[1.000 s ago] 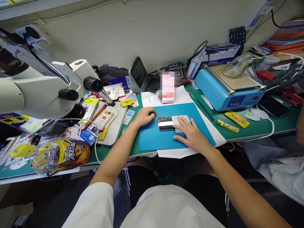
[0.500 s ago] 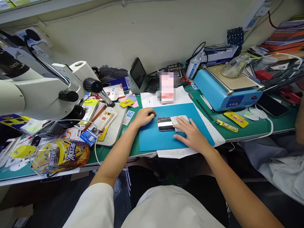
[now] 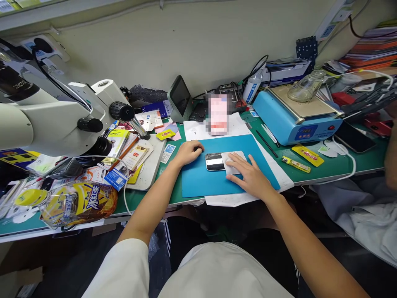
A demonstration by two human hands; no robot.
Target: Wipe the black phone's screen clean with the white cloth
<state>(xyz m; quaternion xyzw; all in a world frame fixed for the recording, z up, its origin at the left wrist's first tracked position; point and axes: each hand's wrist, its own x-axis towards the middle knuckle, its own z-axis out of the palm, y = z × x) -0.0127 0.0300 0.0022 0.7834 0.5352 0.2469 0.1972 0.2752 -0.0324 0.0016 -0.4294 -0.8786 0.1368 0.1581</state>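
Half of the phone [image 3: 214,162] seems covered by the cloth [image 3: 228,166] under my right hand [image 3: 252,177], grip spread apart, and half is left bare. It lies mid-way on the mat [image 3: 201,186], long axis nine-to-three o'clock, top end unclear. At ten, my left hand [image 3: 187,153] curls; whether closed, I can't tell.

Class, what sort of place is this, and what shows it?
Probably a phone repair bench: a microscope at left, a blue machine with a display at right, and a phone-like device on a mat.
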